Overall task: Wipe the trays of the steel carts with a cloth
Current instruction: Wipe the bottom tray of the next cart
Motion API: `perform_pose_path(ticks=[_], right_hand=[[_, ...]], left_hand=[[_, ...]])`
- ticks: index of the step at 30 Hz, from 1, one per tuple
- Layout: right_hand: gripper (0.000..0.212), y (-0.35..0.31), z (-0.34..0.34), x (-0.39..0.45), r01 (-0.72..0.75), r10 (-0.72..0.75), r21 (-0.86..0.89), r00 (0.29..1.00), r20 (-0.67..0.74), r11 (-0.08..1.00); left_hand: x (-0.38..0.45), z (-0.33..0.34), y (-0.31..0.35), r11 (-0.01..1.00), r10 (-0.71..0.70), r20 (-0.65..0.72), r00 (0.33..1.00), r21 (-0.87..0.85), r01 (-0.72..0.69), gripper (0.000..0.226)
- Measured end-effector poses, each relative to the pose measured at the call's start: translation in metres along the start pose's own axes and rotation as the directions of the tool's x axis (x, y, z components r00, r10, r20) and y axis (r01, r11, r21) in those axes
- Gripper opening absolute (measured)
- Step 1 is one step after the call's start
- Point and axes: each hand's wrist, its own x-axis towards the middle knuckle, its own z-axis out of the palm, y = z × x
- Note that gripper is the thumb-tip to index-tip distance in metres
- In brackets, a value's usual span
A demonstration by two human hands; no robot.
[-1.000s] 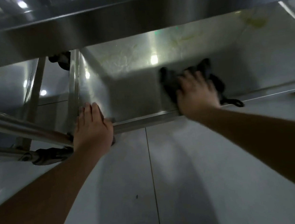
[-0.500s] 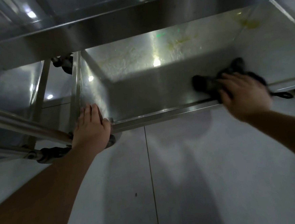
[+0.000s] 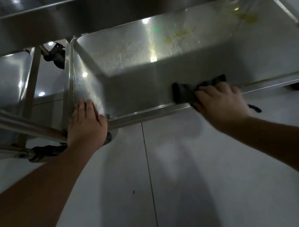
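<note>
No brand, label or writing can be read anywhere on the steel. A dark cloth [image 3: 188, 92] is held bunched under the right hand [image 3: 221, 104], whose fingers are curled down over it; the cloth is pressed onto the lower tray [image 3: 134, 89] just inside the tray's near rim [image 3: 145, 114], with part of it sticking out past the fingertips to the left and beyond. A thin dark loop of the cloth [image 3: 254, 108] trails out behind the hand, over the rim. The left hand [image 3: 85, 123] is laid flat and open on the near left corner of the same tray, nothing being gripped — only the corner is braced. Well beyond the cloth, toward the far side of the tray, pale smears and yellowish residue [image 3: 246, 18] are seen. The view of that far side is partly cut off by the upper tray [image 3: 66, 21] overhead, whose shadow covers the area around the cloth. Left of the bracing hand, a steel handle bar [image 3: 20, 123] and a black caster [image 3: 44, 152] are seen; a second caster [image 3: 55, 56] is perhaps what shows farther back, though it is dim. Compared with half a second ago, the cloth and right hand have been drawn back leftward along the rim, while the left hand has been kept in place.
</note>
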Motion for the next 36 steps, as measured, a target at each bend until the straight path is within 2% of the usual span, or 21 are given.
perform_pose_path(ticks=[3, 5, 7, 10, 12, 15, 17, 19, 21, 23, 24, 26, 30, 34, 36], right_hand=[[0.041, -0.044, -0.01, 0.005, 0.296, -0.297, 0.035, 0.954, 0.047, 0.955], [0.041, -0.063, -0.017, 0.011, 0.426, -0.425, 0.018, 0.9, 0.098, 0.905], [0.039, -0.074, -0.027, 0.016, 0.487, -0.484, 0.01, 0.866, 0.126, 0.873], [0.044, -0.074, -0.044, 0.022, 0.495, -0.485, 0.01, 0.846, 0.223, 0.869], [0.048, -0.072, -0.053, 0.02, 0.499, -0.471, -0.021, 0.832, 0.294, 0.867], [0.047, -0.072, -0.06, -0.002, 0.43, -0.388, -0.026, 0.838, 0.385, 0.903], [0.038, -0.076, -0.068, -0.026, 0.329, -0.294, 0.019, 0.813, 0.503, 0.944], [0.032, -0.082, -0.082, -0.054, 0.24, -0.225, 0.065, 0.735, 0.64, 0.969], [0.034, -0.084, -0.101, -0.078, 0.131, -0.18, 0.125, 0.622, 0.762, 0.983], [0.036, -0.086, -0.127, -0.099, 0.014, -0.155, 0.173, 0.528, 0.835, 0.985], [0.037, -0.087, -0.143, -0.108, -0.022, -0.147, 0.183, 0.507, 0.849, 0.983], [0.037, -0.084, -0.181, -0.127, -0.062, -0.117, 0.172, 0.511, 0.852, 0.983], [0.029, -0.066, -0.278, -0.151, -0.068, 0.002, 0.048, 0.591, 0.807, 0.997], [0.026, -0.046, -0.379, -0.154, -0.045, 0.026, 0.0, 0.579, 0.815, 0.999], [0.024, -0.033, -0.422, -0.151, -0.013, -0.003, 0.013, 0.581, 0.814, 1.0]], left_hand=[[0.0, -0.003, 0.001, 0.999, 0.013, 0.004, 1.0, 0.036, -0.013, 0.067], [0.0, -0.007, 0.002, 0.997, 0.028, 0.02, 0.999, 0.075, -0.03, 0.068], [0.001, -0.013, 0.004, 0.992, 0.037, 0.046, 0.998, 0.116, -0.042, 0.068], [0.002, -0.024, 0.011, 0.987, 0.007, 0.107, 0.994, 0.162, -0.025, 0.066], [-0.009, -0.032, 0.017, 0.985, 0.065, 0.13, 0.989, 0.151, -0.084, 0.063], [-0.053, -0.048, 0.025, 0.963, 0.205, 0.197, 0.959, 0.137, -0.234, 0.065], [-0.092, -0.063, 0.028, 0.948, 0.212, 0.316, 0.925, 0.164, -0.273, 0.068], [-0.129, -0.083, 0.03, 0.946, 0.195, 0.451, 0.871, 0.149, -0.289, 0.067], [-0.162, -0.11, 0.033, 0.943, 0.2, 0.544, 0.815, 0.12, -0.311, 0.064], [-0.187, -0.141, 0.036, 0.937, 0.198, 0.605, 0.771, 0.113, -0.33, 0.063], [-0.197, -0.157, 0.039, 0.939, 0.188, 0.63, 0.754, 0.109, -0.325, 0.063], [-0.214, -0.195, 0.046, 0.953, 0.159, 0.663, 0.731, 0.09, -0.289, 0.061], [-0.237, -0.29, 0.068, 0.986, 0.02, 0.697, 0.717, 0.106, -0.13, 0.062], [-0.253, -0.38, 0.095, 0.992, -0.051, 0.734, 0.677, 0.115, -0.049, 0.058], [-0.259, -0.42, 0.11, 0.992, -0.052, 0.727, 0.684, 0.116, -0.049, 0.055]])
